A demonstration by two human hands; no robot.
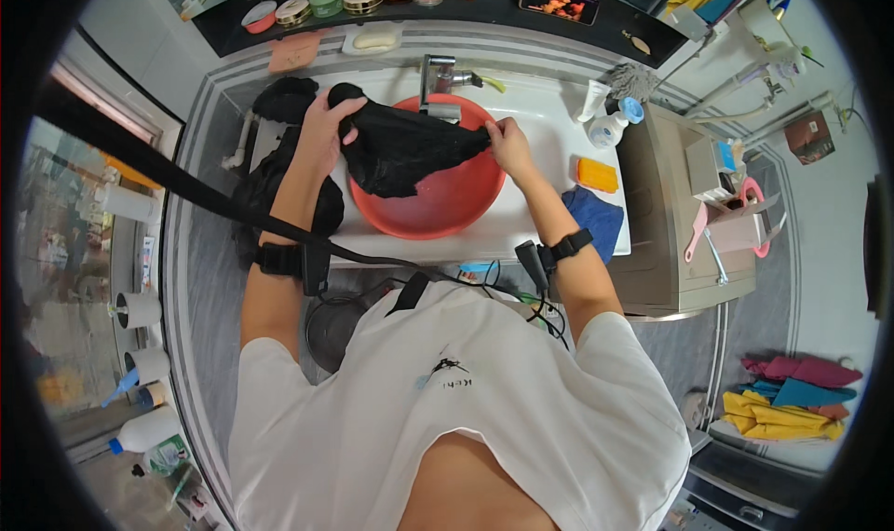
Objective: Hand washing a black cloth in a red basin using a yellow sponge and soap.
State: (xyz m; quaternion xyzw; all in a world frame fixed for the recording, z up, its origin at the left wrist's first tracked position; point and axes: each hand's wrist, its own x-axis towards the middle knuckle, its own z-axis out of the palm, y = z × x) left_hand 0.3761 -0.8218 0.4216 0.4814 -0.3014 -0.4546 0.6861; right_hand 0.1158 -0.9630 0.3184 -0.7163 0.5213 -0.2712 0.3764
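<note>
A white surface (549, 126) with a sink carries most of the things, set in a tiled room with a grey floor (666, 359). Beyond its far edge runs a black shelf (480, 14) with small round cosmetic cases (326, 0) on its left part. The faucet (436, 79) rises at the far middle of the sink. A beige cabinet-like body (647, 205) stands just beside the right end, and yellow, blue and maroon cloths (787, 401) show well off to the right, on the near side.

The black garment (410, 144) is stretched over the red basin (475, 196), its long axis running left to right, the left end a little farther away. Its broad part is on the left, sagging toward the near side; it tapers to a point facing right. Whether its lower edge touches anything in the basin, I cannot tell. The left hand (326, 126) grips the wide end; the right hand (507, 147) pinches the narrow tip.

Dark clothing (265, 186) lies heaped at the left. To the right are an orange sponge (596, 174), a blue cloth (593, 219) and a white pump bottle (607, 132).
</note>
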